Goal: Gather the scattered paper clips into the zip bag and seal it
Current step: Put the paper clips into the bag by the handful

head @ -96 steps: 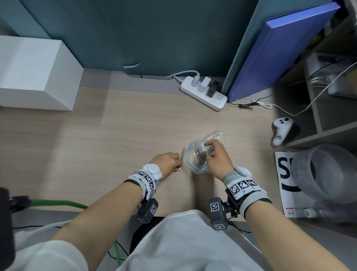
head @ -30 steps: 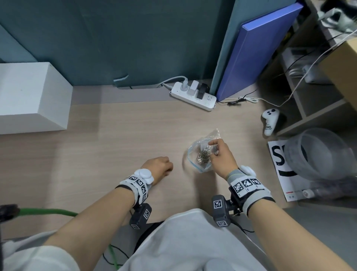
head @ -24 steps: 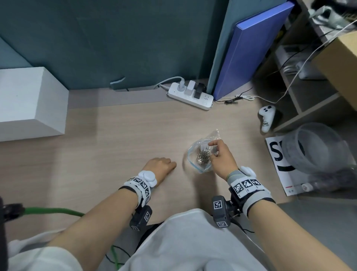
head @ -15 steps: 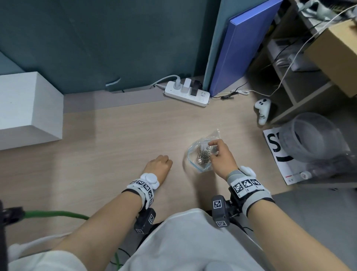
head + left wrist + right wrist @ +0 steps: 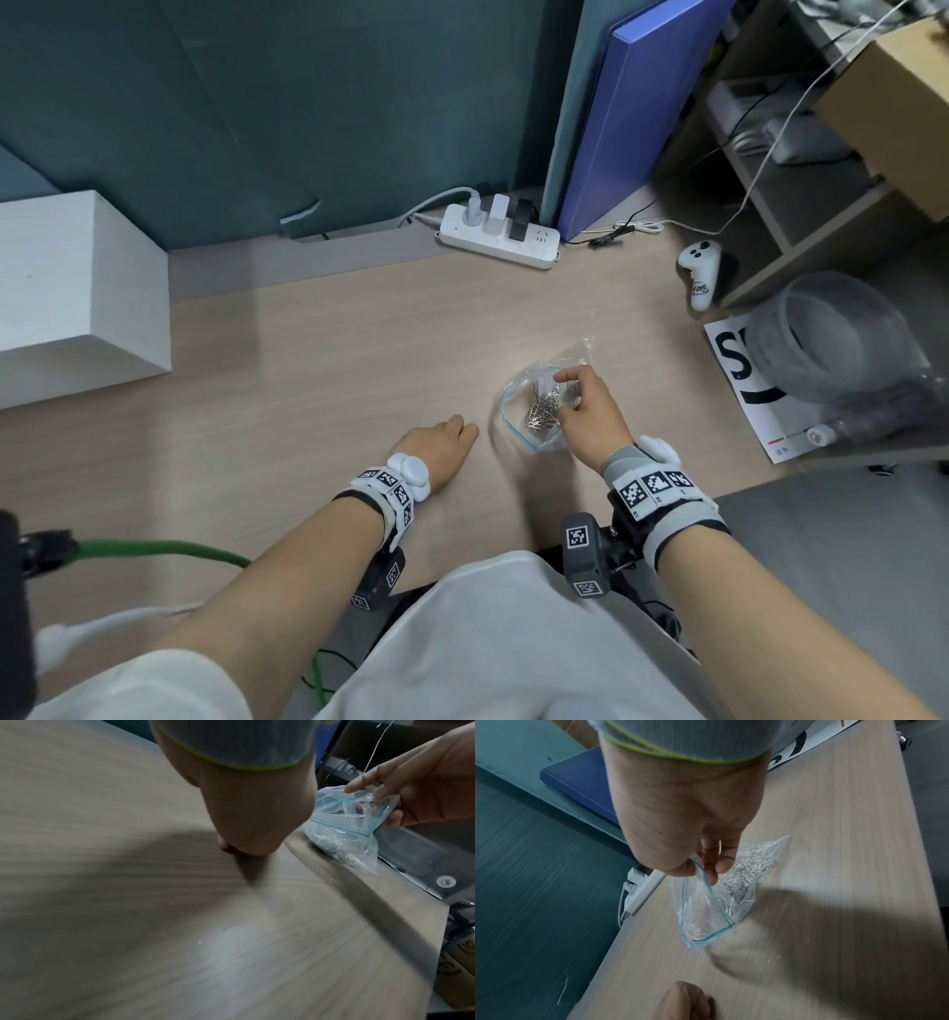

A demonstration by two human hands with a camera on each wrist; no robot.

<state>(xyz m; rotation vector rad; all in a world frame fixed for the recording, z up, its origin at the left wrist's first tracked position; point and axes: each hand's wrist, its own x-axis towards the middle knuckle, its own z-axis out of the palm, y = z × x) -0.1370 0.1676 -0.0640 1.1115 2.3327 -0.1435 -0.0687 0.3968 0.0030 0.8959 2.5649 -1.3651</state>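
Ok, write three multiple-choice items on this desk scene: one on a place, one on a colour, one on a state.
1. Where are the paper clips?
A in the zip bag
B on the white box
C on the power strip

2. The zip bag seal line is:
A red
B blue
C yellow

3. The bag mouth is:
A sealed
B open
C taped

Key: 1 A, the clips show through the plastic; 2 B, a blue line rims the mouth; 3 B, the right hand holds the rim apart, while the left hand rests on the desk.
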